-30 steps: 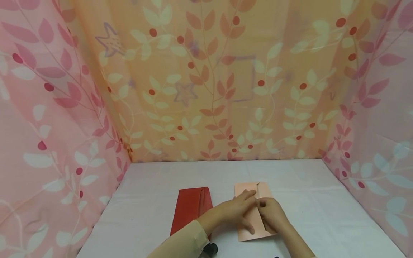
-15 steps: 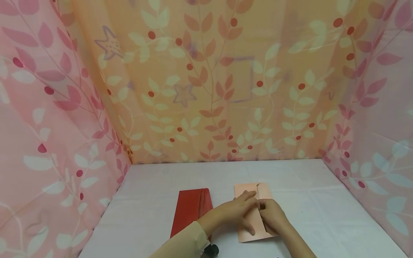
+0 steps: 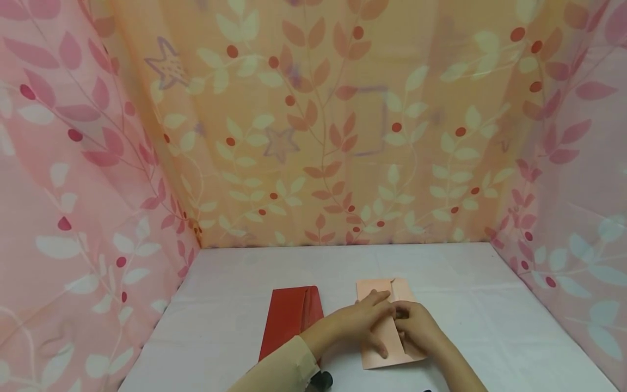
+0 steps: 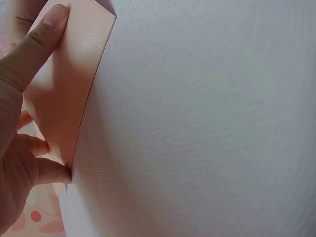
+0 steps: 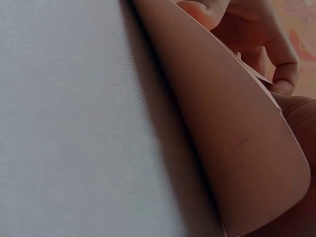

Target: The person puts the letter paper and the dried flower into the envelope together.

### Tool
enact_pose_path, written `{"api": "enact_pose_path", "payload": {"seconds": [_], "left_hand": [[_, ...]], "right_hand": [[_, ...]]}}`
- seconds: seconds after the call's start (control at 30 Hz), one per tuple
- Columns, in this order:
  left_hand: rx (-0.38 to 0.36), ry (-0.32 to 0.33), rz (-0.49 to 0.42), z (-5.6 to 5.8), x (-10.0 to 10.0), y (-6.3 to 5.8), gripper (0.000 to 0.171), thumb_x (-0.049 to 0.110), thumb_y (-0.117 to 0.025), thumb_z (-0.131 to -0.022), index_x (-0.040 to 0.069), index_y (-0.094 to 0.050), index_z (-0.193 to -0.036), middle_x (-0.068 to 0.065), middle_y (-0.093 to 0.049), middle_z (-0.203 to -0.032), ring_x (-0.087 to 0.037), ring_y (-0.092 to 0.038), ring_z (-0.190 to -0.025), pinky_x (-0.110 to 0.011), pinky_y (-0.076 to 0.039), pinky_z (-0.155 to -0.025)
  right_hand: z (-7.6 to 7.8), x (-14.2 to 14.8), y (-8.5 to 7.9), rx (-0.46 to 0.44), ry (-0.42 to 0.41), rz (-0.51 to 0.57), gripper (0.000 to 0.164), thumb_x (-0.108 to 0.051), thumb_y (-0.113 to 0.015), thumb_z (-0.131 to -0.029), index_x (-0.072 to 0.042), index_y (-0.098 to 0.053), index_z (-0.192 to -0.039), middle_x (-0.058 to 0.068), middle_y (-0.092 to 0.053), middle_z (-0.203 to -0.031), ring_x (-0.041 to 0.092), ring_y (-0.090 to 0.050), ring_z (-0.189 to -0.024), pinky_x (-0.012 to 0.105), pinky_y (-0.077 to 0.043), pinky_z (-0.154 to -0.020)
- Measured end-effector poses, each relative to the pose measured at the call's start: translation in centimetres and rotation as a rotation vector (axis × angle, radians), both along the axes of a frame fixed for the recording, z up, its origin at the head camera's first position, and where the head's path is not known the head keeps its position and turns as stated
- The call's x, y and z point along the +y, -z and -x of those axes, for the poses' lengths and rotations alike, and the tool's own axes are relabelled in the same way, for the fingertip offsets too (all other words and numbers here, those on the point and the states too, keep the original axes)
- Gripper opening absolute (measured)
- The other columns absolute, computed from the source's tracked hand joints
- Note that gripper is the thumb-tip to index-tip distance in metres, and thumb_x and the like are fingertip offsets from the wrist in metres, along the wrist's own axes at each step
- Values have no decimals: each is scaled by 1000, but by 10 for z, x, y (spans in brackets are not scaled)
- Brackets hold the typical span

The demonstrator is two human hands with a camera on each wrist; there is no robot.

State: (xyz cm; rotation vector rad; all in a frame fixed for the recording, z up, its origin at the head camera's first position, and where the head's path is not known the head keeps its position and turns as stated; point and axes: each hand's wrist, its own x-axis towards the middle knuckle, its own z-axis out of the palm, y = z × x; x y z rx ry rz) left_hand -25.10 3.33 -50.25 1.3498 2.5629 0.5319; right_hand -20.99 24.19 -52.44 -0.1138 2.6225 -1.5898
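Note:
A pale pink paper envelope [image 3: 374, 361] lies on the white-covered table, its long side flap toward the right. Across its body rests my left hand [image 3: 360, 322], fingers spread. In the left wrist view, the thumb lies flat on the envelope [image 4: 79, 59] and fingertips touch its far edge. My right hand [image 3: 418, 326] is at the flap side, fingers curled over the opening and gripping the flap. Seen from the right wrist, the round-cornered flap [image 5: 237, 138] stands bent up from the table; part of the right hand [image 5: 266, 39] is behind it.
A red envelope [image 3: 284, 321] lies to the left, partly covered by the left forearm. Below that sleeve, a dark rounded object [image 3: 323, 380] shows at the bottom edge. Patterned cloth walls [image 3: 313, 136] enclose the table at back and sides.
My right hand shifts very slightly at the flap, its fingers a little differently bent. The left hand and both envelopes stay in place.

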Motion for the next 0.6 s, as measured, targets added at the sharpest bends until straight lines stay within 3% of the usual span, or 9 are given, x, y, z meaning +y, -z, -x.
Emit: {"api": "enact_pose_path", "payload": {"seconds": [0.2,0.33,0.43,0.6], "left_hand": [[8,-1,14,0,-1,-2,76,63,-82,-73,37,-48,-136,4,-18,-170,-34,-19,-157,-52,-36,-117],[19,-1,15,0,0,-1,78,64,-82,-73,38,-47,-137,4,-17,-170,-34,-19,-157,-53,-36,-117],[16,-3,13,1,0,1,80,64,-82,-72,38,-46,-139,4,-17,-170,-33,-18,-157,-54,-35,-117],[24,-1,8,1,0,2,79,64,-82,-72,38,-46,-138,3,-18,-170,-35,-18,-157,-58,-36,-116]], "right_hand": [[-1,6,-6,0,-53,-24,40,-10,-76,-83,-2,-69,-122,4,-72,-98,18,-65,-92,24,-52,-75],[-3,12,-8,-16,-62,-46,41,-21,-79,-88,-2,-68,-123,4,-72,-98,18,-66,-89,26,-54,-72],[-3,18,-9,-34,-47,-65,46,-32,-82,-86,-5,-70,-122,3,-73,-98,18,-67,-88,27,-54,-67],[-6,26,-8,-59,-47,-58,48,-33,-84,-83,-7,-70,-121,4,-72,-98,19,-64,-87,27,-52,-62]]}}
